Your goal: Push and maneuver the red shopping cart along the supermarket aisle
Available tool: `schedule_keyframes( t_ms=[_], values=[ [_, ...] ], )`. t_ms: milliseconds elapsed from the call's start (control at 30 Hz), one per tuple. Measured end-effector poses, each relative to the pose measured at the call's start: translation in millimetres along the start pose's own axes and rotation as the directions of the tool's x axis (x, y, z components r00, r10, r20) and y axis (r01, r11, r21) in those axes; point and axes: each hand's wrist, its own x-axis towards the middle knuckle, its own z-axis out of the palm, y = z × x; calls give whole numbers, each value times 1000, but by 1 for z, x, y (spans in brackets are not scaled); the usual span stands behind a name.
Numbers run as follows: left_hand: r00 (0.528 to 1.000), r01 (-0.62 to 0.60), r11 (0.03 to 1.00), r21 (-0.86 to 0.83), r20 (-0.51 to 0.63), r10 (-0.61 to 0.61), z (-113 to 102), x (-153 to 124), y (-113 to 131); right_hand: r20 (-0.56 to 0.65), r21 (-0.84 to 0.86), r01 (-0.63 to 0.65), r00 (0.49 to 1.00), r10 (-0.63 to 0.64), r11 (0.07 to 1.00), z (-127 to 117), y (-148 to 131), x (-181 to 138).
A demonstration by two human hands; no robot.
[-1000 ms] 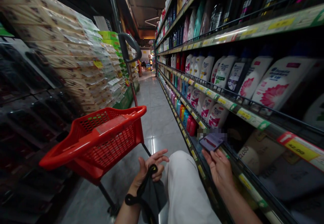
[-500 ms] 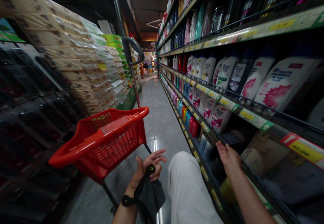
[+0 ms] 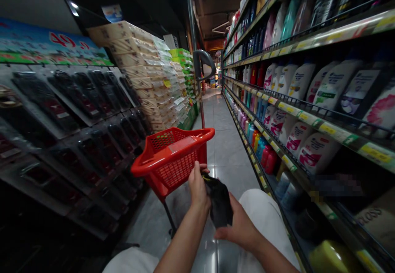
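At lower centre, left hand [image 3: 197, 186] and right hand [image 3: 239, 227] both grip a soft black fabric pouch [image 3: 219, 201], just beside a red plastic shopping basket [image 3: 173, 162].

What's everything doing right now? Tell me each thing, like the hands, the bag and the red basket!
Left hand: shut on the top of the black pouch.
Right hand: under the black pouch, holding it.
Black pouch: held up between both hands.
Red basket: upright on the floor, looks empty.
Basket handle: raised.
Shampoo bottles: standing on the right shelves.
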Motion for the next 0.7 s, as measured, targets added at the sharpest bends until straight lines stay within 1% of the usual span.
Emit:
schedule_keyframes(
  t_ms=[33,67,100,167,200,233,267,300,333,367,400,433,467,500,567,600,633,700],
  values=[
    [996,-64,997,37,-58,66,2,-2,4,-26,-18,-12,1000,11,1000,6,3,3],
    [993,-96,993,71,-64,101,4,-4,9,-74,-30,-28,997,26,999,10,4,8],
    [994,-107,989,104,-27,110,5,-4,15,-128,-26,-45,991,41,999,11,4,16],
    [988,-135,972,190,101,118,3,2,35,-226,14,-57,972,58,998,8,-3,40],
    [973,-199,947,252,165,161,0,8,47,-270,37,-44,961,52,998,4,-10,55],
    [949,-295,900,322,206,237,-6,17,61,-336,33,-4,942,15,999,-1,-18,74],
    [912,-405,819,406,246,328,-13,27,76,-418,-16,81,905,-80,997,-7,-26,94],
    [861,-508,700,502,288,418,-22,39,92,-475,-111,174,855,-206,978,-14,-34,115],
    [810,-578,556,597,336,481,-33,50,107,-505,-242,237,797,-331,941,-20,-41,136],
    [763,-611,396,685,377,526,-45,62,120,-494,-379,270,750,-440,885,-25,-46,158],
    [741,-601,246,760,416,527,-56,72,132,-443,-498,285,728,-523,819,-29,-49,178],
    [754,-560,133,818,437,490,-67,80,142,-353,-592,301,737,-576,748,-33,-49,197],
    [788,-509,59,859,437,433,-76,86,149,-263,-659,308,760,-595,686,-35,-47,213],
    [826,-450,-5,893,419,377,-83,91,154,-172,-707,311,796,-581,635,-37,-43,228],
    [896,-338,-92,937,350,273,-91,94,159,-20,-755,324,858,-514,571,-39,-31,250],
    [918,-291,-121,949,313,243,-92,94,160,22,-762,324,878,-477,561,-39,-25,258],
    [934,-252,-142,957,279,225,-91,93,160,39,-761,318,892,-451,565,-39,-19,262],
    [948,-199,-169,965,233,215,-87,92,159,8,-760,289,899,-438,582,-33,-9,261]
  ],
)
